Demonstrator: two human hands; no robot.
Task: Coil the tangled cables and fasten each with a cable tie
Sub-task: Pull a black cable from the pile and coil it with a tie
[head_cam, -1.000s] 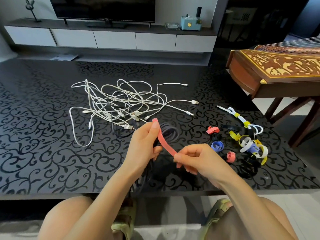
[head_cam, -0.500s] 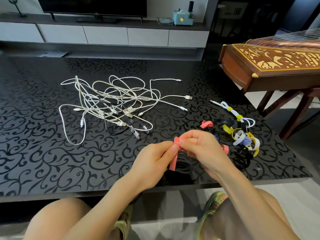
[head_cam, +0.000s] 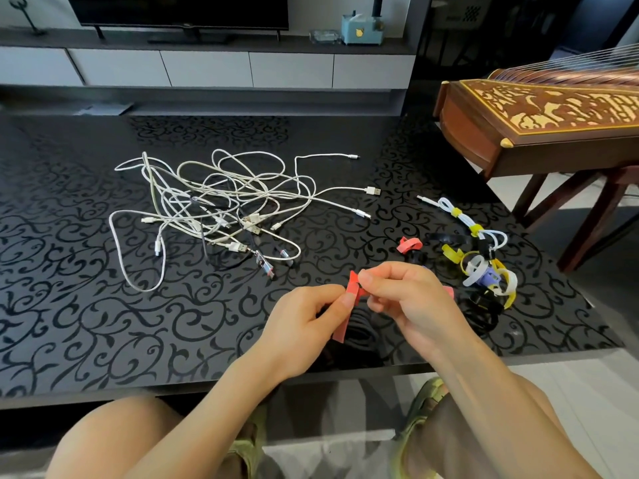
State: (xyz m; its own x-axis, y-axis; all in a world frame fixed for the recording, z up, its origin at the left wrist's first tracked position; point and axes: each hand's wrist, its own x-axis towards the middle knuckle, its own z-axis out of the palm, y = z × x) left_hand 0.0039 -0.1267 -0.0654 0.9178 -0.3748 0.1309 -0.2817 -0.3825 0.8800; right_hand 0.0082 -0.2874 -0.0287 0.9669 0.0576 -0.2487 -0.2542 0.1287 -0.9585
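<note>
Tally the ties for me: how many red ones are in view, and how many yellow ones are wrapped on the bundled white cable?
red ties: 3 (one held, one mostly hidden)
yellow ties on the cable: 2
Total: 5

Your table (head_cam: 86, 323) is glossy black with a scrolling vine pattern. Beyond its far edge you face a low cabinet (head_cam: 207, 69) with white drawer fronts, carrying a dark television (head_cam: 183, 10), a clear dish (head_cam: 323, 36) and a pale blue gadget (head_cam: 361, 31) just beside it. To your right, a carved wooden stringed instrument (head_cam: 539, 115) rests on a dark wooden stand (head_cam: 594, 216).
</note>
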